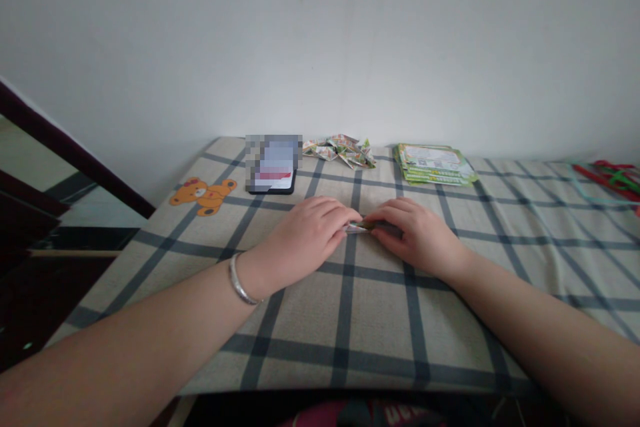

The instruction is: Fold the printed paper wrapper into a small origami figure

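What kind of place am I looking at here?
Probably a room in a home: a table under a checked cloth stands against a plain wall, with a phone and an orange bear figure lying on it.

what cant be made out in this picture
All in the head view:
- most of the small paper piece: covered by the fingers of the left hand and right hand
- part of the phone: pixelated
- print on the flat stack: too small
- red and green items: blurred, cut by the right edge
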Demonstrator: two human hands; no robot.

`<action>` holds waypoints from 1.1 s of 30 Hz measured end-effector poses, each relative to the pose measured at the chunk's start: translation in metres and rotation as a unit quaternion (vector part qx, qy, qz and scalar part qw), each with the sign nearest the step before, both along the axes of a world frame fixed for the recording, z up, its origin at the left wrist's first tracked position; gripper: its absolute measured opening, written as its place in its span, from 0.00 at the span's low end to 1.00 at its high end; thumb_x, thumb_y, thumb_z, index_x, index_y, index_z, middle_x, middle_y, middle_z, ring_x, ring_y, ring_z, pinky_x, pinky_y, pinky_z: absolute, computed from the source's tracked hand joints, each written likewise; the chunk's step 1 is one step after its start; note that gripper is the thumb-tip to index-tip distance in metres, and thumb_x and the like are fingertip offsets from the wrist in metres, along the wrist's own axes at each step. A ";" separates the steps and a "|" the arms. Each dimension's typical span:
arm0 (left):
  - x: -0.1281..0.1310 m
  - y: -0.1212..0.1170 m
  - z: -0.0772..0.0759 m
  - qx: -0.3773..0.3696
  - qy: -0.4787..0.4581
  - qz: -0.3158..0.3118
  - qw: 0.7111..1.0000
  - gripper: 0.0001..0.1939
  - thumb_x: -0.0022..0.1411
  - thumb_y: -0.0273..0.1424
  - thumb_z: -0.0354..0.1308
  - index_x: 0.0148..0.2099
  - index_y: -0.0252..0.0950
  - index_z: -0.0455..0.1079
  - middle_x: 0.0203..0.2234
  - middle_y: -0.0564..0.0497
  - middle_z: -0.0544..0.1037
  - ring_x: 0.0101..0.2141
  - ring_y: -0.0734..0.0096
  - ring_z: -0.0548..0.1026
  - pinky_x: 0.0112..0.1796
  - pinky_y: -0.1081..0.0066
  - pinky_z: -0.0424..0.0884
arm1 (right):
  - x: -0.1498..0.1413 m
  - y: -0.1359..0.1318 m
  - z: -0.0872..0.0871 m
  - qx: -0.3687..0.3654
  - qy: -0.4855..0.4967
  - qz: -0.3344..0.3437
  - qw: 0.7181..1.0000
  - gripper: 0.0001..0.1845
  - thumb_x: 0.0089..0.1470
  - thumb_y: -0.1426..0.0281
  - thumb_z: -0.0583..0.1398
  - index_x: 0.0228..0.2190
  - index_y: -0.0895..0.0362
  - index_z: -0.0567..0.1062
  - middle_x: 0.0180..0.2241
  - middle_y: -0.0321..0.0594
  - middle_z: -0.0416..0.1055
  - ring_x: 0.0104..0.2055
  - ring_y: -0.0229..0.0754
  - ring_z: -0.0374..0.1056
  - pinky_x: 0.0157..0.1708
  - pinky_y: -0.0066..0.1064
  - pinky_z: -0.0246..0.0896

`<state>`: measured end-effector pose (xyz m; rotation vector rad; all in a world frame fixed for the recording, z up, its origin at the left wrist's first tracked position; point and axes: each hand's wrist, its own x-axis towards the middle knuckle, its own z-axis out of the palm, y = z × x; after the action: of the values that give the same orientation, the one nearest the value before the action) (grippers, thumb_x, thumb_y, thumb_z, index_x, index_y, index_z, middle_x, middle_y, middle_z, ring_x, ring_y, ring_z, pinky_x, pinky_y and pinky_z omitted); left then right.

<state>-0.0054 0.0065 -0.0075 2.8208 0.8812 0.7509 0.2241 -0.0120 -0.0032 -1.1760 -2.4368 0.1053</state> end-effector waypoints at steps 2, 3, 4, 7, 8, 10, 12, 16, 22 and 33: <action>0.000 0.002 -0.001 0.011 0.005 -0.001 1.000 0.08 0.63 0.24 0.56 0.45 0.37 0.70 0.40 0.51 0.75 0.45 0.66 0.70 0.50 0.63 0.66 | 0.000 0.000 -0.001 0.005 0.008 -0.017 1.000 0.07 0.54 0.74 0.60 0.37 0.56 0.73 0.36 0.40 0.74 0.39 0.43 0.68 0.39 0.34 0.63; -0.001 0.002 -0.001 0.016 0.007 -0.001 1.000 0.07 0.63 0.25 0.56 0.44 0.37 0.70 0.39 0.51 0.75 0.45 0.66 0.70 0.49 0.63 0.66 | 0.000 0.000 -0.001 0.005 0.008 -0.022 1.000 0.06 0.53 0.74 0.60 0.36 0.56 0.73 0.35 0.40 0.73 0.38 0.43 0.68 0.38 0.34 0.63; -0.001 0.003 -0.002 0.021 0.007 0.000 1.000 0.06 0.63 0.25 0.56 0.43 0.37 0.71 0.39 0.51 0.75 0.44 0.66 0.71 0.49 0.63 0.66 | 0.000 0.000 -0.001 0.005 0.008 -0.024 1.000 0.05 0.53 0.74 0.60 0.35 0.56 0.72 0.34 0.40 0.73 0.37 0.43 0.68 0.37 0.34 0.63; -0.002 0.003 -0.002 0.025 0.010 0.001 1.000 0.06 0.63 0.25 0.56 0.42 0.37 0.71 0.38 0.51 0.75 0.44 0.66 0.71 0.49 0.62 0.66 | -0.001 0.000 -0.001 0.002 0.009 -0.010 1.000 0.03 0.53 0.75 0.60 0.32 0.56 0.71 0.35 0.40 0.73 0.38 0.42 0.68 0.38 0.34 0.64; -0.002 0.002 -0.002 0.026 0.011 0.002 1.000 0.06 0.63 0.25 0.55 0.42 0.37 0.71 0.38 0.51 0.76 0.44 0.66 0.71 0.49 0.62 0.66 | -0.001 -0.001 0.000 0.003 0.010 -0.005 1.000 0.03 0.53 0.75 0.59 0.32 0.56 0.72 0.36 0.41 0.73 0.38 0.42 0.68 0.39 0.34 0.64; -0.002 0.002 -0.002 0.026 0.014 0.008 1.000 0.06 0.63 0.25 0.55 0.42 0.37 0.72 0.37 0.51 0.76 0.43 0.65 0.71 0.48 0.62 0.67 | -0.001 -0.001 0.000 0.005 0.010 0.003 1.000 0.03 0.54 0.75 0.59 0.32 0.55 0.72 0.37 0.41 0.73 0.39 0.42 0.68 0.40 0.34 0.64; -0.001 0.002 -0.001 0.026 0.016 0.013 0.999 0.06 0.63 0.25 0.55 0.41 0.36 0.72 0.36 0.51 0.75 0.42 0.65 0.71 0.47 0.62 0.67 | -0.002 0.000 0.000 0.004 0.007 0.006 1.000 0.03 0.55 0.75 0.58 0.32 0.55 0.73 0.38 0.40 0.73 0.39 0.42 0.68 0.41 0.34 0.64; -0.001 0.002 0.000 0.039 0.026 0.012 0.999 0.05 0.63 0.26 0.56 0.41 0.37 0.73 0.36 0.51 0.76 0.43 0.65 0.72 0.48 0.62 0.67 | -0.004 -0.001 0.000 0.005 0.005 0.018 1.000 0.03 0.56 0.75 0.58 0.33 0.56 0.72 0.38 0.41 0.73 0.40 0.42 0.67 0.41 0.35 0.64; -0.002 0.002 0.002 0.043 0.023 0.003 0.999 0.04 0.62 0.32 0.60 0.38 0.37 0.73 0.35 0.51 0.76 0.43 0.64 0.72 0.48 0.61 0.66 | -0.007 -0.005 0.003 -0.002 0.012 0.040 0.999 0.05 0.55 0.77 0.57 0.33 0.57 0.71 0.37 0.42 0.73 0.41 0.43 0.67 0.41 0.35 0.65; 0.002 -0.002 0.002 0.056 -0.084 0.009 0.995 0.03 0.61 0.27 0.59 0.33 0.35 0.71 0.31 0.51 0.77 0.39 0.65 0.73 0.45 0.64 0.68 | -0.009 -0.007 0.003 0.087 0.103 0.039 0.990 0.05 0.54 0.76 0.61 0.32 0.55 0.70 0.36 0.40 0.73 0.39 0.41 0.68 0.39 0.35 0.65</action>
<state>-0.0030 0.0048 -0.0051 2.7949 0.8628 1.0521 0.2147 -0.0193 -0.0002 -0.9445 -2.2593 0.0337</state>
